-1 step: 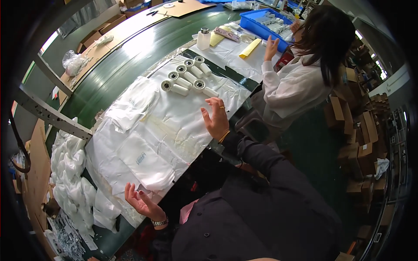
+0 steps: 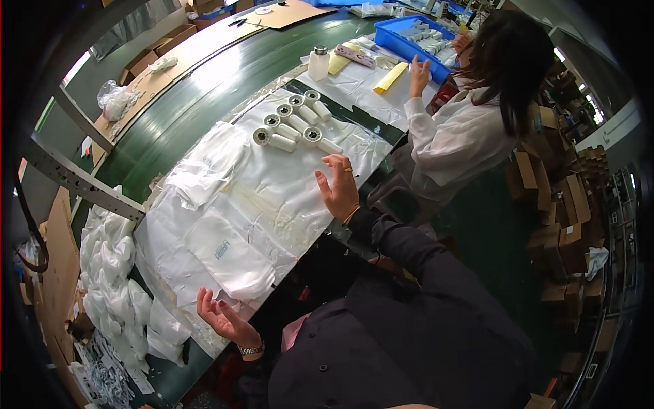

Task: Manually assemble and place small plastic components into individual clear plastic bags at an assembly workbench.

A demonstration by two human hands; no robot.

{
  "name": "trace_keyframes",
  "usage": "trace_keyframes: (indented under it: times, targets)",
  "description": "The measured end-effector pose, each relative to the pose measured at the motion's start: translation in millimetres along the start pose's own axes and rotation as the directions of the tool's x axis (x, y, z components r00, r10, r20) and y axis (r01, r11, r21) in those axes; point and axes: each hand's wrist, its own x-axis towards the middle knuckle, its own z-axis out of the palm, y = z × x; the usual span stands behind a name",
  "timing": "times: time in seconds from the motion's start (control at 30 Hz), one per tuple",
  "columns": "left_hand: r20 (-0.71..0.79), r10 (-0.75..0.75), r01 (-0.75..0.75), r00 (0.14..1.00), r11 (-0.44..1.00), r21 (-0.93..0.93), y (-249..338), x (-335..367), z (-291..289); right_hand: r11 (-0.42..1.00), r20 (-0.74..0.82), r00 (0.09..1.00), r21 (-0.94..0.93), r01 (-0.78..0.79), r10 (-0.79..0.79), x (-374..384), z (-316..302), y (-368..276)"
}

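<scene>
Curling softly, the left hand (image 2: 229, 322) was wide and empty, and so was the right hand (image 2: 338, 187). White bags (image 2: 230, 255) lay just past the left one, white tubes (image 2: 298, 123) just past the right.

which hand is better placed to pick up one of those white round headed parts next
Right, most likely: the right hand is open, seemingly empty and just short of the nearest white part. The left hand also looks empty, but is farther off, near the flat white bags.
</scene>
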Motion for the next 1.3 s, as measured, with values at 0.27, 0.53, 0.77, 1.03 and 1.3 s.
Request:
trace_keyframes:
  times: [0.27,0.53,0.77,1.03,1.3]
  targets:
    - [-0.033,-0.091,0.085,0.995,0.984,-0.155,-5,-2,-2,0.996,0.008,1.0,-0.09,0.028,-0.027,1,2,-6]
    - [-0.017,-0.101,0.096,0.995,0.978,-0.186,-7,-2,-1,0.991,-0.023,0.998,-0.121,0.051,-0.054,0,-2,-8]
    - [-0.03,-0.097,0.093,0.995,0.989,-0.112,-11,-4,5,0.995,-0.002,0.999,-0.097,0.032,-0.032,-1,-1,-6]
    - [-0.084,-0.09,0.087,0.992,0.996,-0.031,-19,-3,6,0.978,0.052,0.999,-0.206,0.018,-0.007,0,0,-11]
    - [-0.148,-0.121,0.134,0.982,0.987,0.083,-24,-2,6,0.985,0.11,0.994,-0.169,0.032,-0.013,3,-5,-21]
